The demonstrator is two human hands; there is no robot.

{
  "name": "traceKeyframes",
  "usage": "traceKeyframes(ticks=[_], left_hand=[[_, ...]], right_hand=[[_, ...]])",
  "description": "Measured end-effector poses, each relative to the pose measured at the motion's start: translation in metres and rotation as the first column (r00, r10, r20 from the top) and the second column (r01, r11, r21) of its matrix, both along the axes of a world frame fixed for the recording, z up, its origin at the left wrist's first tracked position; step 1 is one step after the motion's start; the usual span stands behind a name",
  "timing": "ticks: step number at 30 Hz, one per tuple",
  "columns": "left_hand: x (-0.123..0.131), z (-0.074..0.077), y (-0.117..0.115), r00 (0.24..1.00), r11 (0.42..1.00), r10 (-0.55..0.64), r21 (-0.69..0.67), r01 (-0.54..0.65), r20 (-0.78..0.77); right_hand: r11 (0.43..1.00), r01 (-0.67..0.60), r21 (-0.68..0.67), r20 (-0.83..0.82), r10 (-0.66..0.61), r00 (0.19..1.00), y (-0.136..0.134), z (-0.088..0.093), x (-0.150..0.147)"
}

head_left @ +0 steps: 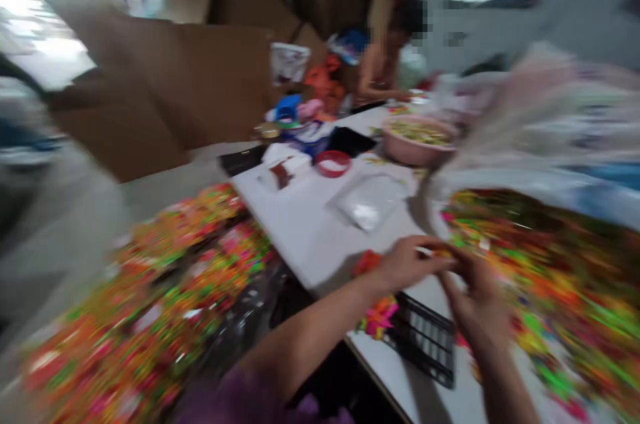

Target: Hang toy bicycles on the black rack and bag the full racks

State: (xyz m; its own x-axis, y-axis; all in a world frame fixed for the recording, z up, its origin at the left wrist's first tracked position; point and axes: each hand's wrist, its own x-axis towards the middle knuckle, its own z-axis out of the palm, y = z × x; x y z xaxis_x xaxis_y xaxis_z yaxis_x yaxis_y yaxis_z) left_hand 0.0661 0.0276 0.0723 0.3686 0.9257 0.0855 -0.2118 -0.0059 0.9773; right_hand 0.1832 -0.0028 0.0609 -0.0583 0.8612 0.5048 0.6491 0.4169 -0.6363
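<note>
Above the white table point(300, 224), my left hand point(407, 263) and my right hand point(475, 297) meet at the fingertips. Both are closed in a pinch; a hint of orange shows between them, too small and blurred to name. Below my hands lies a black slotted plastic basket point(427, 341). Bright pink and orange small pieces point(381, 316) sit beside it, under my left forearm. An orange piece point(367, 262) is just behind my left wrist. Close to my right hand, a large clear bag point(450, 181) holds many colourful small pieces point(540, 277).
A clear plastic packet point(370, 201), a red bowl point(333, 163) and a pink basin point(415, 151) stand farther along the table. Bagged colourful pieces point(165, 304) lie at the left. Cardboard point(215, 84) stands behind; a person point(383, 71) sits at the far end.
</note>
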Motion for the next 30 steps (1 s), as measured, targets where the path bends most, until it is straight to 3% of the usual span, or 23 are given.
traceKeyframes(ticks=[4,8,12,16,19,22,25,30], left_hand=[[-0.005,0.002,0.016,0.993,0.99,-0.12,-0.073,0.119,-0.001],[0.005,0.008,0.024,0.985,0.984,-0.156,-0.101,0.148,-0.071],[0.016,0.007,0.021,0.968,0.969,-0.231,-0.113,0.22,-0.101],[0.021,0.009,0.014,0.938,0.956,-0.285,-0.129,0.263,-0.197],[0.021,0.013,0.009,0.901,0.953,-0.303,-0.113,0.282,-0.309],[0.022,0.018,0.007,0.864,0.941,-0.294,0.035,0.337,-0.408],[0.021,0.024,0.005,0.858,0.944,-0.205,0.137,0.301,-0.471],[0.009,0.03,0.005,0.918,0.965,-0.261,-0.084,0.247,-0.299]], right_hand=[[0.991,-0.122,-0.06,-0.202,0.107,0.973,-0.008,0.018,0.015],[0.999,0.018,-0.041,-0.253,-0.028,0.967,-0.007,0.031,0.035],[0.982,0.169,-0.079,-0.063,-0.174,0.983,-0.018,0.044,0.069],[0.972,0.155,-0.174,0.204,-0.119,0.972,-0.029,0.048,0.083],[0.977,0.179,-0.113,0.393,-0.122,0.911,-0.033,0.052,0.077],[0.979,0.173,-0.111,0.586,-0.076,0.806,-0.033,0.057,0.069],[0.976,0.151,-0.157,0.62,-0.021,0.784,-0.031,0.057,0.07],[0.981,0.135,-0.142,0.48,-0.051,0.876,-0.032,0.047,0.075]])
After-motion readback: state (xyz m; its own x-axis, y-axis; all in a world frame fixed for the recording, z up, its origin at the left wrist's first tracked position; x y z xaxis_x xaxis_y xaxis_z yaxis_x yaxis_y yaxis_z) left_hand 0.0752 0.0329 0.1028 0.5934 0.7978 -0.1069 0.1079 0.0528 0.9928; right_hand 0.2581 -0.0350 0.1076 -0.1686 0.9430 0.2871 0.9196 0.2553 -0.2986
